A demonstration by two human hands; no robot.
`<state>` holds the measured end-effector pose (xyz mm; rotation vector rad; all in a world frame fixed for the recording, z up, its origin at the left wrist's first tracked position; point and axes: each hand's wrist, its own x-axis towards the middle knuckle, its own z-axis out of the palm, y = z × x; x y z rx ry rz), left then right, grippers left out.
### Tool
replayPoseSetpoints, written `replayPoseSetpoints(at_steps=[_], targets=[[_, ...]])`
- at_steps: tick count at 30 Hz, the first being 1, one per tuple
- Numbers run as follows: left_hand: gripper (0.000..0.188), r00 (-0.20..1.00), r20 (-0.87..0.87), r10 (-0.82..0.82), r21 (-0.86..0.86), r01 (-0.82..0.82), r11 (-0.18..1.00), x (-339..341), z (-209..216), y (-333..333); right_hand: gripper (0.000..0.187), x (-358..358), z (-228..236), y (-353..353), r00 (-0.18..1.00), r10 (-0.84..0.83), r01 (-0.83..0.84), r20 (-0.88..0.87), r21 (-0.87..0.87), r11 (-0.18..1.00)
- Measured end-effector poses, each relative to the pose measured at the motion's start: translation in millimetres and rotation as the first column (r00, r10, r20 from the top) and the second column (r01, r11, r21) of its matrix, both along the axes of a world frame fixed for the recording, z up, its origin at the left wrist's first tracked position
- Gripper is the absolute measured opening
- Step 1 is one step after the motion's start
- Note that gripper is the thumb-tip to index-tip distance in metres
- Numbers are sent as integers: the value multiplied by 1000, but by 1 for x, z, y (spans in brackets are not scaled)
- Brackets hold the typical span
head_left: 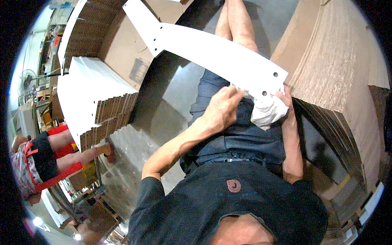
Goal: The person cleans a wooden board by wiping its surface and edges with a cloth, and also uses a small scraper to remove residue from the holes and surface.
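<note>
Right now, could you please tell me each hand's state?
Left hand: curled at the panel's edge; grip cannot be told.
Right hand: closed on the cloth at the panel's end.

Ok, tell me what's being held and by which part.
The right hand holds the white panel at its near end, with a white cloth bunched there; whether the left hand grips panel or cloth cannot be told.

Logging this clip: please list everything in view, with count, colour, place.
White panel: one, white, centre
Cloth: one, white, panel's right end
Panel stacks: several, white, brown-edged, left
Stacked boards: many, brown, right
Fan: one, grey, left
Co-worker: one, black shorts, left
Clutter: uncountable, mixed, left
Floor: one, grey, below
Shirt: one, black, bottom
Shorts: one, dark, centre
Legs: two, bare, top
Left hand: one, bare, panel edge
Right hand: one, bare, panel end
</note>
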<state>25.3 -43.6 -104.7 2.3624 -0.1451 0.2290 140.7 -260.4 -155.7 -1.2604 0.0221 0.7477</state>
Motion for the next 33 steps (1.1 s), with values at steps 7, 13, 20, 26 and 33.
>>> replayPoseSetpoints(at_steps=[7, 13, 20, 26, 33], targets=[[41, 1000, -21, 6, 1, -6, 1000, 5, 6, 2, 39, 2, 3, -1, 992, 13, -12, 123, -7, 1000], [45, 998, -15, 68, 11, -68, 998, 7, -4, 9, 41, 0, -4, -1, 996, -19, 22, 89, -30, 999], [43, 995, -68, 76, 37, -74, 997, 3, -1, 12, 43, 1, 4, 2, 999, 22, -21, 46, -26, 999], [40, 998, -14, 58, 32, -58, 998, 3, 0, 6, 42, -2, -30, -8, 957, 11, 10, 290, -69, 998], [39, 999, 0, 48, 24, -48, 999, 0, 3, 3, 41, -5, -1, -1, 995, -45, 48, 89, -38, 998]])
